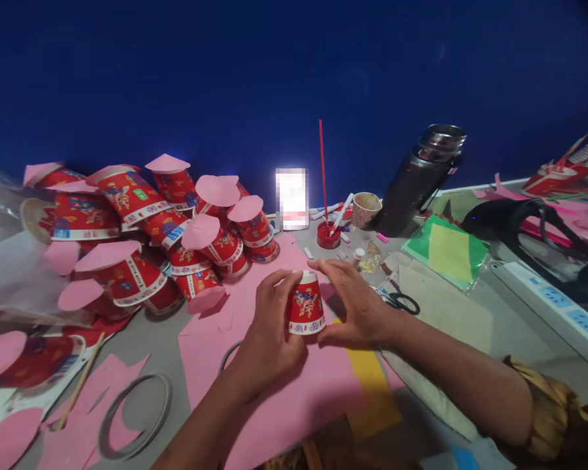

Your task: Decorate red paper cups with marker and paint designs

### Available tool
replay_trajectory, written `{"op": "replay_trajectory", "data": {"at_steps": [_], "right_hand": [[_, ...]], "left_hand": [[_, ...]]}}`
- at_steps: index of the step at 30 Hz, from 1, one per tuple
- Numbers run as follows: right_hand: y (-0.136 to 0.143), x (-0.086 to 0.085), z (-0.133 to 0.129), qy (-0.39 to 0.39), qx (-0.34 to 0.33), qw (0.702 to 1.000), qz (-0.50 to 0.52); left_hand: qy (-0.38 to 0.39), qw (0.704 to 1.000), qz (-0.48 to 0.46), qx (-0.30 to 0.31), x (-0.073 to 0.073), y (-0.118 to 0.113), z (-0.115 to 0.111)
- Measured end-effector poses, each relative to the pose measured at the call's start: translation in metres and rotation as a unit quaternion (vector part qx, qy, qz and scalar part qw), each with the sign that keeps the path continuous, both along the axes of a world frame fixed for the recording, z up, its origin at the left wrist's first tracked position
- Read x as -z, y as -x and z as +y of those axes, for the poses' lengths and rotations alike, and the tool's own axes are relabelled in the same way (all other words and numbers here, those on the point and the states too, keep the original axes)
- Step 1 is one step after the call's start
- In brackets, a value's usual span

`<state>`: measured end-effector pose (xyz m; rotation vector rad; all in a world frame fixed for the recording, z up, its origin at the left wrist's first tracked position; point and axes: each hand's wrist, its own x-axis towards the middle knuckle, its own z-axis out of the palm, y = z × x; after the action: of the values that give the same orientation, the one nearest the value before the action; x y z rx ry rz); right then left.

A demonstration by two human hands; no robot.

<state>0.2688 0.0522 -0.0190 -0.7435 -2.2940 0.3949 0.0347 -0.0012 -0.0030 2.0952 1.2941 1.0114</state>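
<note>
An upside-down red paper cup (306,303) with a printed figure and a white band stands over pink paper in front of me. My left hand (277,320) is closed on its left side, thumb low near the wide rim and fingers near the top. Around the right side curves my right hand (355,303), its fingers apart and a gap between palm and cup. Its fingertips are close to the cup's top and its thumb is by the lower rim; whether they touch, I cannot tell. Beneath lies a large pink sheet (269,398) with a yellow strip (372,391).
Several red cups topped with pink paper cones (127,261) are piled at left. A tape ring (165,398) lies nearer. Behind stand a lit phone (293,199), a red paint pot (328,236) with a brush, and a dark flask (411,189). Scissors (404,302) and a power strip (553,307) are right.
</note>
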Motion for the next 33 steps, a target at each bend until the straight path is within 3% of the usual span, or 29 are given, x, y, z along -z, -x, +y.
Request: {"op": "replay_trajectory", "data": {"at_steps": [6, 11, 13, 20, 27, 30, 33], "right_hand": [[0.002, -0.001, -0.004, 0.014, -0.015, 0.999, 0.050], [0.003, 0.010, -0.001, 0.037, -0.020, 0.993, 0.108], [0.003, 0.014, 0.001, 0.043, -0.023, 0.990, 0.135], [0.003, 0.015, 0.003, -0.039, 0.029, 0.993, 0.104], [0.006, 0.015, 0.000, -0.072, 0.011, 0.996, 0.051], [0.005, 0.016, 0.003, -0.053, -0.006, 0.998, 0.045], [0.003, 0.017, 0.007, -0.012, -0.030, 0.998, 0.055]], "left_hand": [[0.058, 0.995, -0.080, 0.008, -0.009, 0.000, 0.000], [0.178, 0.949, -0.258, 0.028, -0.010, 0.000, 0.000], [0.192, 0.941, -0.276, 0.036, -0.007, 0.002, 0.003], [0.152, 0.984, -0.093, 0.030, 0.006, 0.022, 0.012], [0.058, 0.997, 0.028, 0.034, 0.000, 0.024, 0.012], [0.056, 0.997, 0.028, 0.035, -0.001, 0.022, 0.016], [0.106, 0.992, -0.048, 0.042, -0.001, 0.022, 0.020]]}}
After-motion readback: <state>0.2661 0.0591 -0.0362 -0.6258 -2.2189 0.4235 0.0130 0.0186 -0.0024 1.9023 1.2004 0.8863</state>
